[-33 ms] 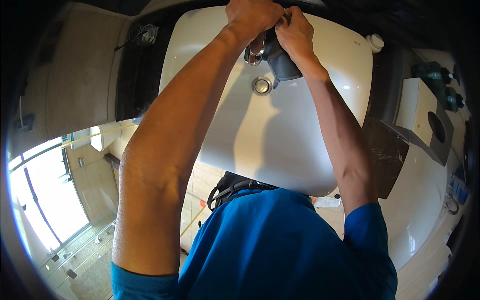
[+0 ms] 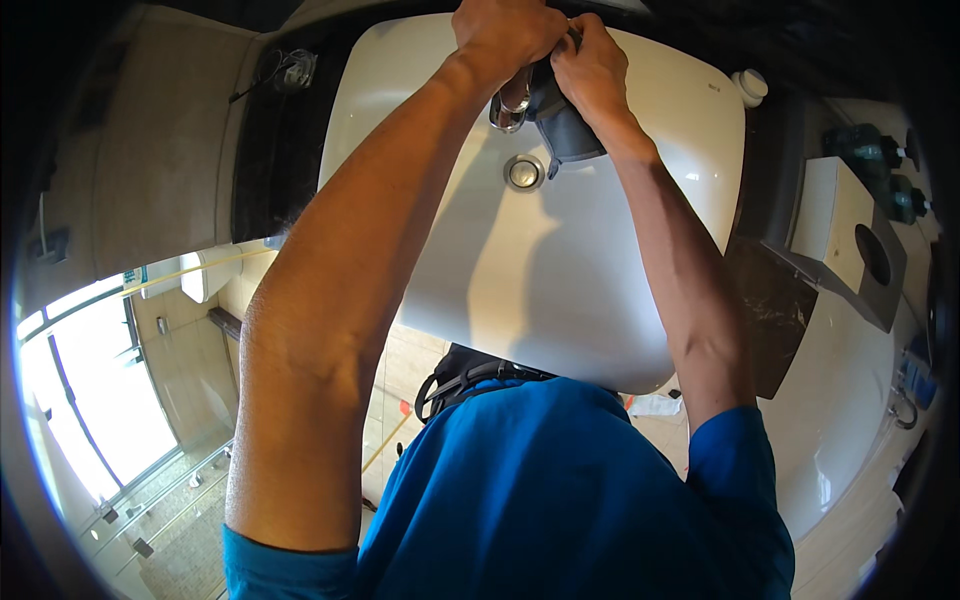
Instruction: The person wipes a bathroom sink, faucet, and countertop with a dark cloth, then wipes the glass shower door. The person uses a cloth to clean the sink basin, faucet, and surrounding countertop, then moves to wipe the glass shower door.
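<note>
The left grip point(image 2: 508, 32) was cropped at the top; the grey item point(image 2: 570, 138) was partly hidden by the right grip point(image 2: 592, 72).

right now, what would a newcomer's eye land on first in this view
Probably the big white sink in the upper middle, with the left hand and right hand together near the chrome faucet. A dark grey cloth hangs below the right hand, beside the faucet. The blue shirt at the bottom and the glaring window at lower left also stand out.

The window point(image 2: 105, 395) glares white, while soft shadows streak the sink point(image 2: 600, 300).
</note>
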